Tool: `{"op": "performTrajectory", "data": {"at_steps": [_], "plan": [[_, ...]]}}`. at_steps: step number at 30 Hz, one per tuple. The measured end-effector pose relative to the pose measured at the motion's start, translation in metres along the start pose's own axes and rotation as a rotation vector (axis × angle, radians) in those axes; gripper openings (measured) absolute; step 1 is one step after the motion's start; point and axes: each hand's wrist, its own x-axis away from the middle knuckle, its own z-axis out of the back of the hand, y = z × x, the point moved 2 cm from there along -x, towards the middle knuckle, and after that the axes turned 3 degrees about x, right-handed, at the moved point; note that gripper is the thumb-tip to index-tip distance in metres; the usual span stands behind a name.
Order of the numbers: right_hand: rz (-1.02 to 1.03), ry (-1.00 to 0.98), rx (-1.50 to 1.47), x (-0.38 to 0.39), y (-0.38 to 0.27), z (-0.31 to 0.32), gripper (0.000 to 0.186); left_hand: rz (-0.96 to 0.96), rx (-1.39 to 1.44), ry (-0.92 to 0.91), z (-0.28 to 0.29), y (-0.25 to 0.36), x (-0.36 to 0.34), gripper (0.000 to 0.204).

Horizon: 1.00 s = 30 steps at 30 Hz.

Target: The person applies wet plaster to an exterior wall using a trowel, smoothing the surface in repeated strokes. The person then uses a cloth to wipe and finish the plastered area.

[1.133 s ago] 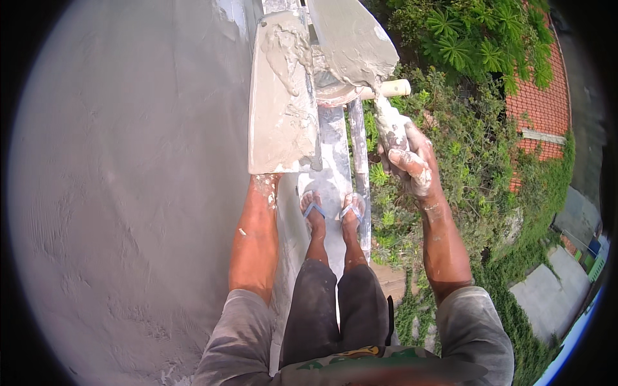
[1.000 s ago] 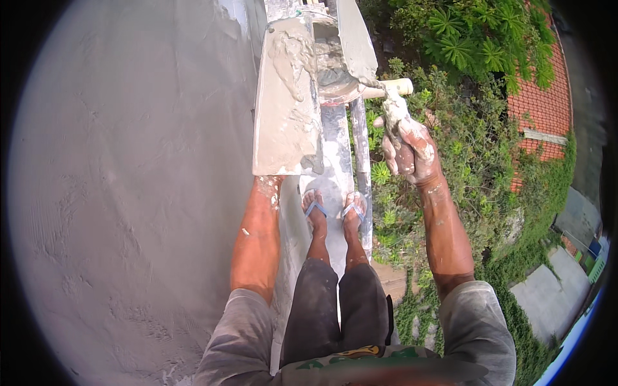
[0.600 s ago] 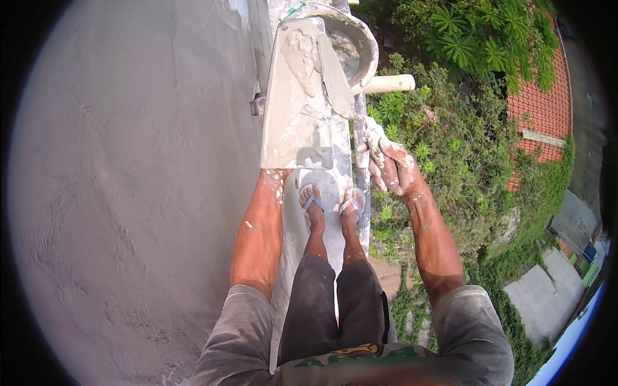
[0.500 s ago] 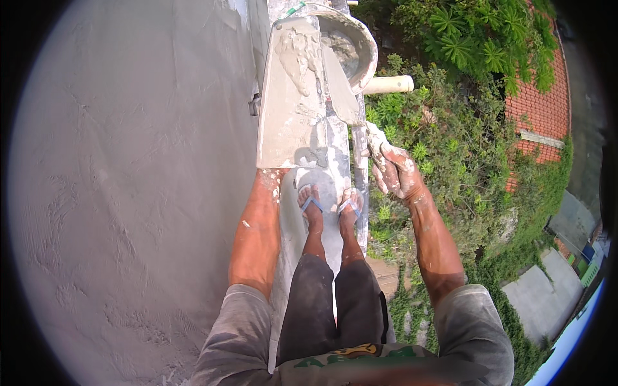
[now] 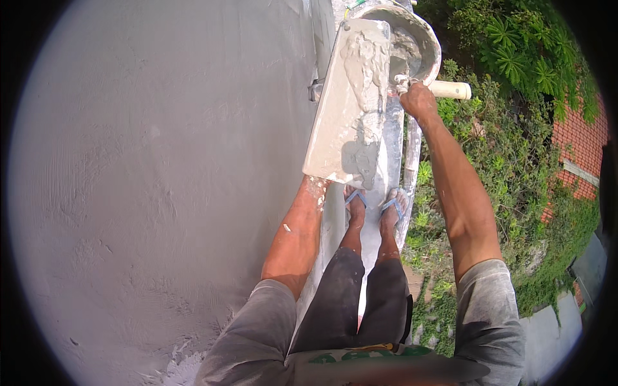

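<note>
My left hand [image 5: 318, 183] holds up a long flat plasterer's hawk [image 5: 338, 138] from beneath. Its fingers are hidden under the board. A ridge of wet grey mortar [image 5: 364, 64] lies along the far part of the hawk, with a thinner wet smear near its close end. My right hand [image 5: 418, 101] is closed round the whitened handle of a trowel [image 5: 402, 82], just right of the hawk. The trowel's blade reaches into the mortar bucket [image 5: 432, 40], where it is partly hidden. Wet mortar fills part of the bucket.
A freshly rendered grey wall [image 5: 167, 161] takes up the left side. I stand in flip-flops on a narrow plank [image 5: 378, 222] high up, with a pale pole end [image 5: 454, 89] sticking out to the right. Below are shrubs [image 5: 489, 186] and a tiled roof [image 5: 579, 138].
My right hand has moved forward, taking the trowel from beside the hawk into the bucket. The view has shifted, so hawk and bucket appear further right. My left hand still holds the hawk.
</note>
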Motion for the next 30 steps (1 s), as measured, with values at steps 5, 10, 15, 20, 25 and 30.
{"op": "performTrajectory", "data": {"at_steps": [5, 10, 15, 20, 25, 30], "plan": [[0.041, 0.010, 0.033, -0.012, 0.006, -0.011, 0.043, 0.004, 0.020, 0.018, 0.005, -0.003, 0.019, 0.055], [0.343, 0.569, -0.015, 0.082, 0.007, -0.007, 0.051, 0.007, 0.049, 0.039, 0.004, -0.013, 0.025, 0.055], [-0.067, -0.354, -1.259, 0.163, -0.024, -0.052, 0.054, 0.040, 0.066, 0.064, -0.001, -0.021, 0.029, 0.055], [0.135, -0.412, -0.792, 0.150, -0.055, -0.056, 0.043, 0.072, 0.054, 0.085, -0.011, -0.025, 0.029, 0.056], [0.063, -0.521, -1.018, 0.144, -0.078, -0.051, 0.038, 0.105, -0.035, 0.148, 0.009, -0.045, 0.070, 0.056], [0.124, -0.114, -1.283, 0.134, -0.132, -0.055, 0.031, 0.283, -0.790, 0.351, 0.093, -0.068, 0.186, 0.055]]}}
